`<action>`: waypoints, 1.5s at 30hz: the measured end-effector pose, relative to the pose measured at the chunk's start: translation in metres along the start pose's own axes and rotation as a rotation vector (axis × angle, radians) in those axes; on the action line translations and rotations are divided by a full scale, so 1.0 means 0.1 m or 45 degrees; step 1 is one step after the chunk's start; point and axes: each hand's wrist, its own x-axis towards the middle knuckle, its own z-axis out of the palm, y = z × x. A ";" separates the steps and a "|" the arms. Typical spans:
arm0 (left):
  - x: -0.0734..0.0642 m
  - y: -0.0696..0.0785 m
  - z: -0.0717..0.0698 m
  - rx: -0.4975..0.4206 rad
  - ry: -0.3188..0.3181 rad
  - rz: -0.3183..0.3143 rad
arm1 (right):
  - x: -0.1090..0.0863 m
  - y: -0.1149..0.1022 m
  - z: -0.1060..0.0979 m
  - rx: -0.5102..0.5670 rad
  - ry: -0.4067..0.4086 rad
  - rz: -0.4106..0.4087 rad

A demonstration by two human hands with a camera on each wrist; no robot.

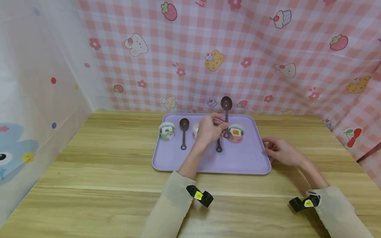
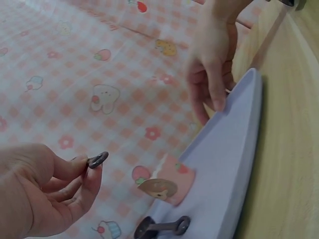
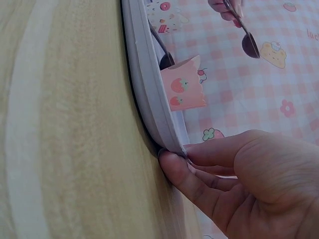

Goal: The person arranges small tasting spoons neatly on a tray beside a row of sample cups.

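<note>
My left hand [image 1: 209, 129] pinches a dark brown spoon [image 1: 226, 103] by its handle, above the tray and in front of the pink paper cup [image 1: 236, 139]. The bowl of this spoon points up and away from me. At the right end of the lilac tray [image 1: 247, 160], my right hand [image 1: 282, 152] grips the rim between thumb and fingers, as the right wrist view shows close up. A second brown spoon [image 1: 184, 124] lies on the tray at the left. A third spoon [image 1: 219, 147] lies partly hidden behind my left hand.
A green-patterned cup [image 1: 167, 135] with a white block in it stands at the tray's left. The middle cup [image 1: 195, 131] is mostly hidden by my left hand. In the pink cup sits a white and orange block [image 1: 236, 132]. A checked cloth [image 1: 184, 82] hangs behind the wooden table [image 1: 104, 172].
</note>
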 end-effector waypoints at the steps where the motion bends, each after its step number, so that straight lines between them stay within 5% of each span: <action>1: 0.00 0.00 0.02 0.014 -0.001 -0.001 | 0.00 0.00 0.00 0.003 -0.001 0.005; 13: -0.02 -0.08 0.25 -0.029 0.043 0.055 | 0.01 -0.01 0.00 -0.021 0.000 -0.001; 25: -0.06 -0.10 0.44 -0.195 0.035 -0.007 | 0.00 -0.01 0.00 -0.020 0.003 -0.001; 45: -0.07 -0.20 0.77 -0.066 0.147 0.001 | 0.00 -0.03 -0.01 -0.019 0.005 0.011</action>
